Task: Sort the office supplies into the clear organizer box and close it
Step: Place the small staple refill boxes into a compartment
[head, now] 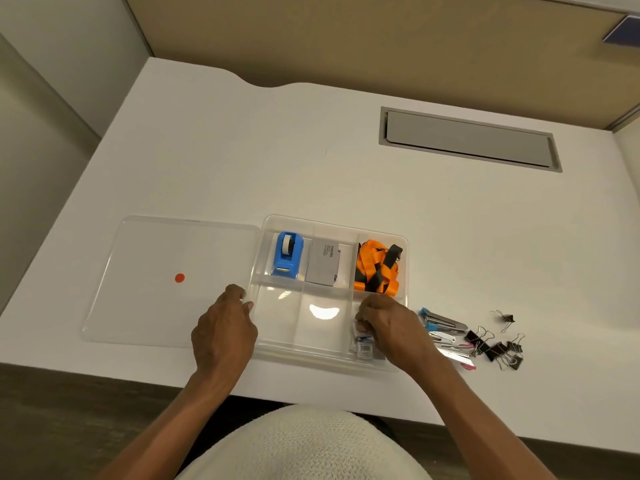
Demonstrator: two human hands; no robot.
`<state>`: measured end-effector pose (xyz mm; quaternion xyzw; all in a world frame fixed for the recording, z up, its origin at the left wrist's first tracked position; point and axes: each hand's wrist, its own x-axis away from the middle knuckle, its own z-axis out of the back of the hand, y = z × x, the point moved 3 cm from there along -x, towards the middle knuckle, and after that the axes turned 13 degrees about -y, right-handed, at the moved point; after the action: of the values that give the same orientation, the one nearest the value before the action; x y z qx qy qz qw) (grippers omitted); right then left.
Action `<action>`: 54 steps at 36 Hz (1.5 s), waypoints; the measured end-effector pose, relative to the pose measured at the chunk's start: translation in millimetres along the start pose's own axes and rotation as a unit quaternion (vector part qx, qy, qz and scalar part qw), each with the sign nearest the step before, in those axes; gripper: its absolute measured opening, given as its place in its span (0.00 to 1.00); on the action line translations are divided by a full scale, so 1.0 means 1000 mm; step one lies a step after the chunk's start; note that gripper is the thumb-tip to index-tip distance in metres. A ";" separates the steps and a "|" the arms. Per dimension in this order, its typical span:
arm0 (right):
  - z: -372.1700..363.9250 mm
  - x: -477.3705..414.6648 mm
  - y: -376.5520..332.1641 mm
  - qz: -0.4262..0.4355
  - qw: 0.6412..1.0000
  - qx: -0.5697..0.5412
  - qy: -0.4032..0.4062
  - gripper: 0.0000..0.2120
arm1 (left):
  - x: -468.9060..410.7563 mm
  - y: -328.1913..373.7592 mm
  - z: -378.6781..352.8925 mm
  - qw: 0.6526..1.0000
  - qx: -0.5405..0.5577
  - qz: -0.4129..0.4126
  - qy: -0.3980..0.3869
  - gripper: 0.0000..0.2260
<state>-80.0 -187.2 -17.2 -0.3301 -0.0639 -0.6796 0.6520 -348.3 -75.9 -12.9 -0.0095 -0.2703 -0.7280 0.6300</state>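
The clear organizer box (404,244) lies open on the white desk, its lid (145,271) flat to the left with a red dot on it. The back compartments hold a blue tape dispenser (287,254), a grey card box (323,263) and an orange-and-black lanyard (377,270). My left hand (225,327) rests on the box's front left edge, fingers curled. My right hand (391,323) is in the front right compartment, fingers pinched on a small clear packet (363,344). Small staplers (443,327) and black binder clips (498,346) lie to the right of the box.
A grey cable hatch (467,138) is set into the desk at the back right. Tan partition panels stand behind the desk. The desk's front edge runs just below the box, over my lap.
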 end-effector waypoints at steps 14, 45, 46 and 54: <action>0.008 -0.002 0.001 0.012 0.998 0.005 -0.064 0.20 | 0.000 -0.001 -0.003 1.000 0.000 0.000 -0.009 0.09; 0.024 0.016 -0.007 -0.017 0.995 0.076 0.069 0.15 | 0.003 0.002 -0.005 1.000 -0.012 0.012 -0.023 0.11; 0.022 0.014 -0.009 -0.022 0.993 0.095 0.072 0.14 | 0.003 0.002 -0.006 1.000 -0.012 0.011 -0.023 0.11; -0.007 -0.004 -0.010 -0.033 0.987 0.155 0.012 0.25 | 0.002 0.001 -0.007 1.000 -0.007 0.011 -0.026 0.10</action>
<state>-92.1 -186.3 -20.9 -0.2143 -0.1718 -0.6867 0.6731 -345.8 -80.4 -17.6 -0.0360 -0.2811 -0.7222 0.6310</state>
